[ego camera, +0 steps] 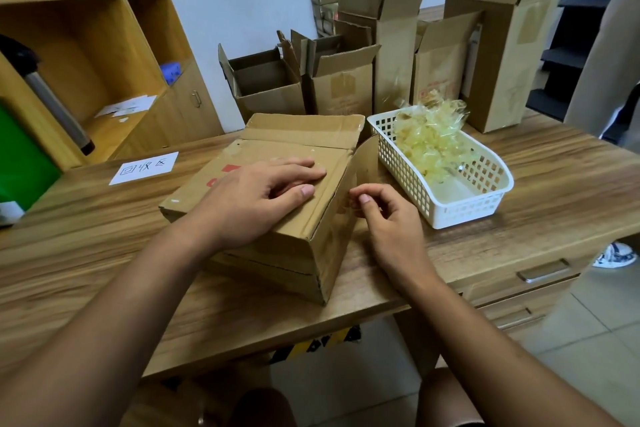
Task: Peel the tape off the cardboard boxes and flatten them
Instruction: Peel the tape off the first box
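Head view: your left hand (263, 198) lies flat, fingers straight, pressing the top of the cardboard box (298, 135) on the wooden table (104, 236). Your right hand (384, 218), just beside the box's right face, pinches the near end of a clear tape strip (362, 166). The strip runs away from you to the far right edge. The white basket (467, 215) of peeled tape crowds any rightward pull.
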A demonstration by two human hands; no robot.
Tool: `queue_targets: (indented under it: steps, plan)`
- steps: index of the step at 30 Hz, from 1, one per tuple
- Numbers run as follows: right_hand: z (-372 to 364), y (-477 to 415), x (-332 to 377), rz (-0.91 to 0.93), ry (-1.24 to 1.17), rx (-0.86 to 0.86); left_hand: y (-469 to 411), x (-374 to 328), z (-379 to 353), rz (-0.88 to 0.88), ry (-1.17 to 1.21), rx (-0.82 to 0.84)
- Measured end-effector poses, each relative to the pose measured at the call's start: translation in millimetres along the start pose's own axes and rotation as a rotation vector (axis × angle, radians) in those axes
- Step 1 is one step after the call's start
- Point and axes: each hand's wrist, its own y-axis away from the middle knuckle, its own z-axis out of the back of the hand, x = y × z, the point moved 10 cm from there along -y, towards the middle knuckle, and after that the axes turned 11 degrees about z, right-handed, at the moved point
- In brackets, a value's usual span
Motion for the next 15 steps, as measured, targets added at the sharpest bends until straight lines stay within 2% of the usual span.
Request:
queue_targets:
  steps: [4,15]
  plan:
    - [3.0,-1.5,13.8,0.093,-0.046,-0.031,-0.4,0.5,0.3,0.000,-0.007,-0.006]
    - [4.5,1.7,11.9,0.087,-0.027,-0.041,0.6,0.2,1.8,-0.008,0.001,-0.026]
